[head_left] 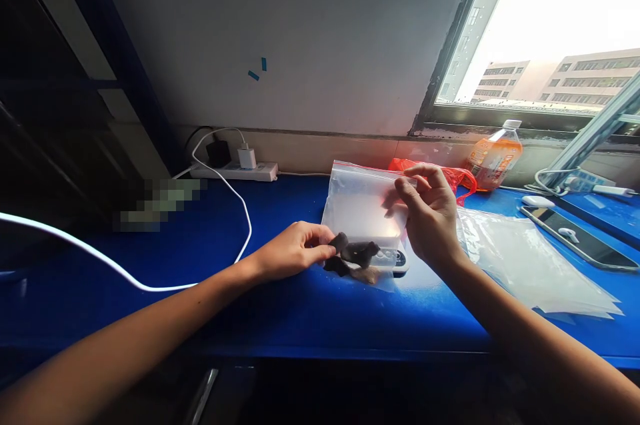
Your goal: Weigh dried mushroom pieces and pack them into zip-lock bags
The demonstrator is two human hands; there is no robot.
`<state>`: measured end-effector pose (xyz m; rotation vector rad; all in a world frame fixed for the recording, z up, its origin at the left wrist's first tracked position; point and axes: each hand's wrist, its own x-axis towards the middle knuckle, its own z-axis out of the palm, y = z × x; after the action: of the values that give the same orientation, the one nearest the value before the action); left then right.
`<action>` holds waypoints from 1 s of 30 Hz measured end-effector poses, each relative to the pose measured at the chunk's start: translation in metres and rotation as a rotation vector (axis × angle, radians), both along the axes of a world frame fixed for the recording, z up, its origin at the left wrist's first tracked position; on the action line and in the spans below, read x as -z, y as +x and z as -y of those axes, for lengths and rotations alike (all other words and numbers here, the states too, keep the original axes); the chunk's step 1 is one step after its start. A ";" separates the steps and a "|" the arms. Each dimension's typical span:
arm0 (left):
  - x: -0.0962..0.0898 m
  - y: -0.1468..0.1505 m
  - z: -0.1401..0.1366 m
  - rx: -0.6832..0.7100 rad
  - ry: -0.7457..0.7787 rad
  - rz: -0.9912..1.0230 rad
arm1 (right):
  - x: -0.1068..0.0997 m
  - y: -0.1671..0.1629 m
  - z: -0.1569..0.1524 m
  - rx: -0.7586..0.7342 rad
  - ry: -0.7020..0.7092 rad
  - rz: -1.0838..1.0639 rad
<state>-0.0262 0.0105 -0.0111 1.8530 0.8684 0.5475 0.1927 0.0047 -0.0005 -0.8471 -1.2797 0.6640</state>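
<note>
The bag (357, 202) is upright, partly in front of the device (401, 262). Right hand's (433, 212) fingers pinch its top edge; left hand's (295, 250) grasp dark pieces (361, 254) near the device. A weak right pinch could let the bag sag onto the device.

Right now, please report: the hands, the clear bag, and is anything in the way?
Left hand pinching at a dark piece; right hand at upper right of clear bag. White device partly behind bag. Nothing visibly blocking hands.
</note>
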 end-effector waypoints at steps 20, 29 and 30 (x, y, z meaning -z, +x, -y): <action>-0.002 -0.012 -0.014 -0.434 0.283 0.328 | 0.024 -0.018 0.004 -0.336 -0.256 0.051; -0.003 -0.007 -0.011 -0.437 0.228 0.462 | 0.041 -0.041 0.031 -0.716 -0.169 0.263; -0.002 -0.006 -0.010 -0.428 0.218 0.464 | 0.042 -0.043 0.032 -0.708 -0.130 0.305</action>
<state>-0.0326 0.0205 -0.0089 1.6246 0.9100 1.3257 0.1502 -0.0272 -0.0429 -0.5988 -1.8523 1.2188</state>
